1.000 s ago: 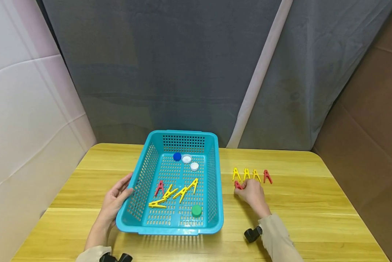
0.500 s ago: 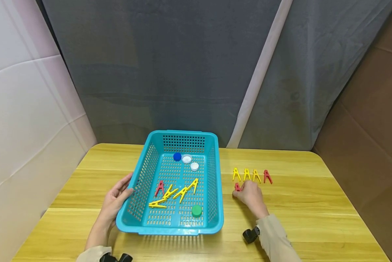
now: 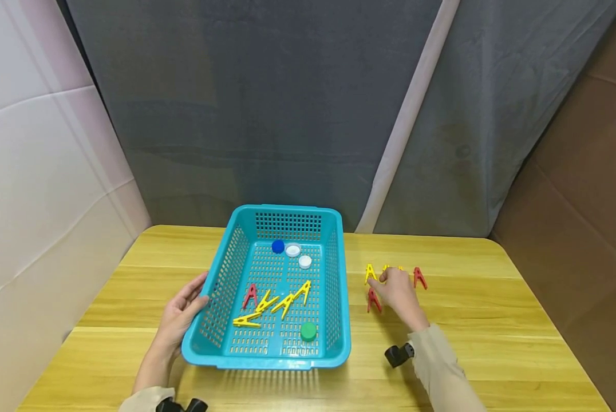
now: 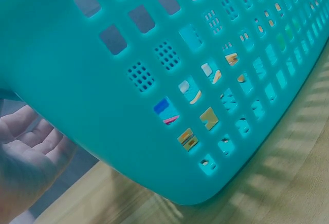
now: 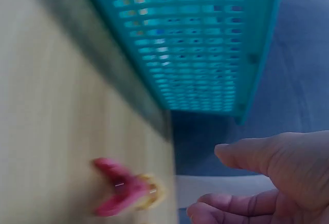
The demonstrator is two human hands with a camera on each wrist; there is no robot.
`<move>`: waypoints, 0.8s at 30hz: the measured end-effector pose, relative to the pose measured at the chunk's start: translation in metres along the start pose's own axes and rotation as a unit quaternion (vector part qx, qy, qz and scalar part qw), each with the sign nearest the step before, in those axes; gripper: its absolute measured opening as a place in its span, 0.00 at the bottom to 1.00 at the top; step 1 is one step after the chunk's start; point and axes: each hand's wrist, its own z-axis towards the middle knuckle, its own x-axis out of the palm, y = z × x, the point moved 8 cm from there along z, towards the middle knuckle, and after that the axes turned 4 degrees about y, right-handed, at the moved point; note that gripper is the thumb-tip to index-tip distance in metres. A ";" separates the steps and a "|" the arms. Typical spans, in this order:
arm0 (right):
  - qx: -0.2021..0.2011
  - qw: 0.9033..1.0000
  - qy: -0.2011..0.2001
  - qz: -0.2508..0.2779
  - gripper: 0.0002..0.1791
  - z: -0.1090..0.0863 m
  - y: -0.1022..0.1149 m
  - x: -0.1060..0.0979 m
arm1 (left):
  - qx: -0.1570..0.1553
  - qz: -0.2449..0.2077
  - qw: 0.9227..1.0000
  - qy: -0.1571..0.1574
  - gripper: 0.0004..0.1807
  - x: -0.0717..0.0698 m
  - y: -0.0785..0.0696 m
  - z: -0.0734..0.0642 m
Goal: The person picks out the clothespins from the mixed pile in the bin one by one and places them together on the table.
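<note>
My left hand holds the left rim of a turquoise plastic basket, thumb on the rim and fingers outside. Inside it lie a red clothespin and several yellow clothespins. On the table to the right, my right hand hovers over a small group of clothespins, its thumb and fingers apart with nothing between them. Just below its fingertips lies a red clothespin. Behind are a yellow clothespin, others partly covered by the hand, and a red clothespin at the row's right end.
The basket also contains a blue cap, two white caps and a green cap. Under everything is a wooden table, with a grey curtain behind it.
My right hand has let go of the red clothespin, which now lies below the row, and has risen away from it. My left hand and the basket stay put.
</note>
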 end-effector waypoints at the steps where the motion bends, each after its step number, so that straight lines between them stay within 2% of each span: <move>1: -0.002 1.000 -0.003 -0.002 0.19 0.001 0.004 -0.004 | 0.000 -0.002 1.000 0.000 0.26 0.000 0.000 0.000; 3: -0.001 1.000 -0.002 -0.001 0.16 0.004 0.011 -0.009 | -0.002 -0.001 1.000 0.001 0.26 0.000 0.000 0.000; 12: -0.036 0.999 0.010 0.014 0.17 0.014 0.057 -0.026 | 0.002 -0.007 1.000 0.003 0.26 0.000 0.001 -0.002; 17: -0.070 0.997 0.005 0.016 0.16 0.018 0.087 -0.028 | 0.002 -0.008 1.000 0.004 0.26 0.000 0.001 -0.001; 24: -0.086 0.996 0.020 0.017 0.16 0.021 0.123 -0.022 | 0.003 -0.001 1.000 0.005 0.27 0.000 0.001 0.000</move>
